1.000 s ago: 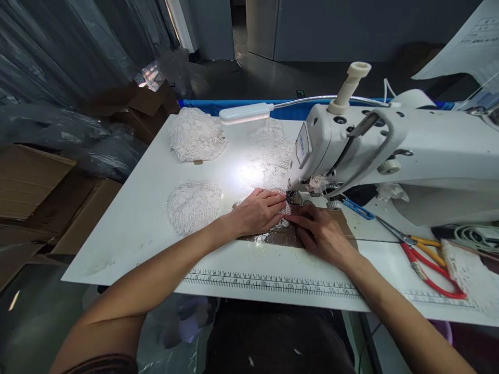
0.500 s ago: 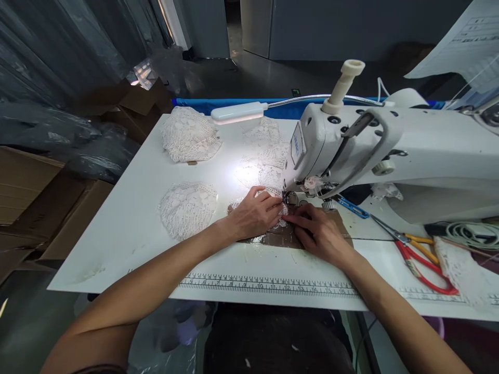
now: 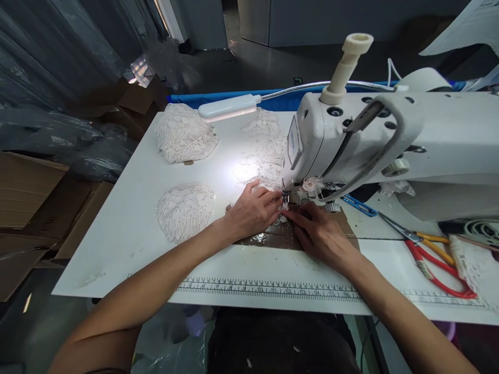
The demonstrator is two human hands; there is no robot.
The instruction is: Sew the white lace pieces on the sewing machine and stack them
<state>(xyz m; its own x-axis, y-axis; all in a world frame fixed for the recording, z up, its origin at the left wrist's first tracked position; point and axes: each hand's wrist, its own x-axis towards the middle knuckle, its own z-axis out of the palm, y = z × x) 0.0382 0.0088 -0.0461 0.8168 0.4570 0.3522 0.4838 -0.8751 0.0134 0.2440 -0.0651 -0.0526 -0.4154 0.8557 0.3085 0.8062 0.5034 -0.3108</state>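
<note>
A white lace piece [image 3: 281, 217] lies under the presser foot [image 3: 289, 197] of the sewing machine [image 3: 312, 135], mostly covered by my fingers. My left hand [image 3: 255, 210] presses and grips it from the left, fingers bent together close to the foot. From the right, my right hand [image 3: 323, 231] pinches the lace's near edge between thumb and forefinger; its other fingers are curled. The two hands' fingertips nearly meet just in front of the needle area. Beneath them is a shiny brown plate [image 3: 273, 236] on the table. More lace [image 3: 263, 150] stretches behind the left hand, under the lamp's glare.
Two lace piles, a far one [image 3: 185, 132] and a nearer one [image 3: 185, 210], sit at the left. Red-handled scissors [image 3: 438, 270], a yellow-handled tool [image 3: 436, 246] and a blue tool [image 3: 359, 204] lie at right. A lamp [image 3: 230, 107] overhangs the table; cardboard boxes [image 3: 74, 218] stand left.
My view has shifted slightly, so the machine and tools appear a little farther right. Both hands stay on the lace beside the presser foot, with barely any movement.
</note>
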